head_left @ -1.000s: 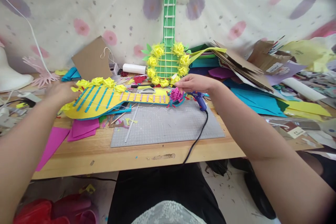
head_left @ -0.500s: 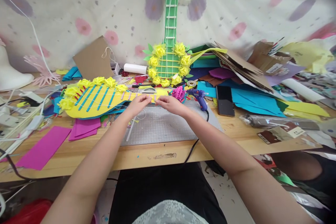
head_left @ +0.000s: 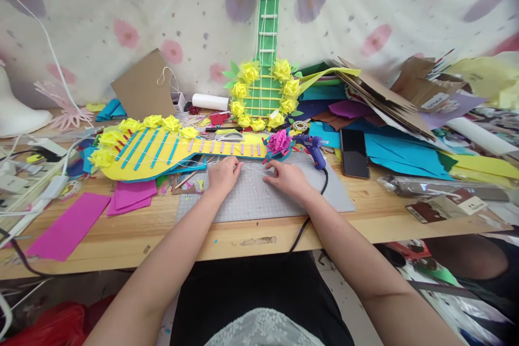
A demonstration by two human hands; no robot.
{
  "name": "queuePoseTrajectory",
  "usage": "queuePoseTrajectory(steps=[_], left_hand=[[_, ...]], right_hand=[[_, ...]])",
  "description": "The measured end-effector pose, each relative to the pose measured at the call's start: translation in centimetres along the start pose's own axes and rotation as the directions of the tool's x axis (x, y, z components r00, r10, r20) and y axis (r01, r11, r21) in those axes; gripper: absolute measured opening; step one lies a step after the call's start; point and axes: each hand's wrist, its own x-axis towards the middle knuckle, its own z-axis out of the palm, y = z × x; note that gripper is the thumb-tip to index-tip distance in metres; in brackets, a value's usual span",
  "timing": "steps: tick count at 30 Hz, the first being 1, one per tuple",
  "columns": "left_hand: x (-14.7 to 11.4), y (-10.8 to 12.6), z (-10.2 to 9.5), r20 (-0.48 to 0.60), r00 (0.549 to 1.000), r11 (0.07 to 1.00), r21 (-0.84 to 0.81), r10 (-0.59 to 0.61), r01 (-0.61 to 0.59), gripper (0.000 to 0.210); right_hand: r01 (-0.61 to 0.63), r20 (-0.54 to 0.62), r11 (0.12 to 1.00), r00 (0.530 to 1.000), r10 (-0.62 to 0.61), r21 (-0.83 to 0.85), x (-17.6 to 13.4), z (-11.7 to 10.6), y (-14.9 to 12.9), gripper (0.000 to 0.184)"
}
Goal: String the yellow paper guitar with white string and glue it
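Observation:
A toy guitar of yellow foam or paper (head_left: 140,165), with blue strips, pale fret bars and yellow flowers, lies across the table with its neck to the right. A pink rose (head_left: 279,142) sits at its head end. Thin white string (head_left: 253,165) runs from the guitar's body below the neck to my hands. My left hand (head_left: 224,177) is closed in a pinch on the string, just under the neck. My right hand (head_left: 288,178), over the cutting mat (head_left: 247,203), has its thumb and forefinger curled at the string's other stretch; their exact contact is too small to make out.
A purple glue gun (head_left: 314,147) with a black cord and a phone (head_left: 354,152) lie to the right. Behind stands a green guitar (head_left: 266,73) ringed with yellow flowers. Scissors (head_left: 230,137) rest by the neck. Magenta sheets (head_left: 73,227) lie at left; cardboard and coloured sheets pile up at right.
Both hands have come down from the guitar's neck onto the mat side and moved apart, my right hand further right. The string now stretches between them. The view has shifted slightly.

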Motion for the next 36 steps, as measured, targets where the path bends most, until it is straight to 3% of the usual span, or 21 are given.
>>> queuePoseTrajectory(steps=[5,9,14,17,20,24,27,29,33,36], left_hand=[[0.2,-0.1,0.3,0.028,0.999,0.998,0.049,-0.029,0.027,0.028],[0.2,-0.1,0.4,0.023,0.999,0.997,0.064,-0.048,0.047,0.028],[-0.3,0.0,0.1,-0.028,0.999,0.998,0.046,0.039,-0.037,0.026],[-0.5,-0.1,-0.1,0.009,0.996,0.995,0.040,0.087,-0.088,0.031],[-0.5,-0.2,-0.3,0.072,0.995,0.995,0.067,0.068,-0.073,0.034],[-0.4,-0.3,-0.4,0.110,0.993,0.995,0.080,0.048,-0.057,0.030],[-0.2,-0.4,-0.3,0.112,0.991,0.993,0.081,0.078,-0.087,0.025],[-0.1,-0.5,-0.2,0.119,0.989,0.990,0.096,0.089,-0.101,0.024],[-0.1,-0.5,-0.2,0.136,0.989,0.988,0.131,0.064,-0.082,0.023],[-0.3,-0.6,-0.4,0.117,0.990,0.989,0.122,0.073,-0.087,0.021]], right_hand=[[-0.011,-0.018,0.996,1.000,0.009,-0.091,0.3,0.8,-0.2,0.032],[-0.004,-0.014,0.991,1.000,0.002,-0.137,0.6,1.6,-0.5,0.021],[0.008,-0.015,0.994,1.000,-0.010,-0.112,0.9,2.1,-0.3,0.019],[0.034,-0.010,0.999,0.999,-0.034,-0.005,0.9,2.0,0.1,0.018],[0.075,-0.001,0.973,0.997,-0.077,0.220,0.8,1.5,0.4,0.014],[0.045,0.101,0.776,0.985,-0.139,0.630,0.6,0.6,0.5,0.026],[-0.020,0.159,0.667,0.976,-0.148,0.744,0.6,0.3,0.6,0.035],[-0.033,0.143,0.721,0.985,-0.093,0.692,0.6,0.4,0.8,0.032],[-0.024,0.032,0.937,0.999,0.014,0.350,0.8,0.7,1.4,0.015],[-0.019,0.030,0.980,0.999,0.013,0.199,0.8,0.6,1.8,0.017]])
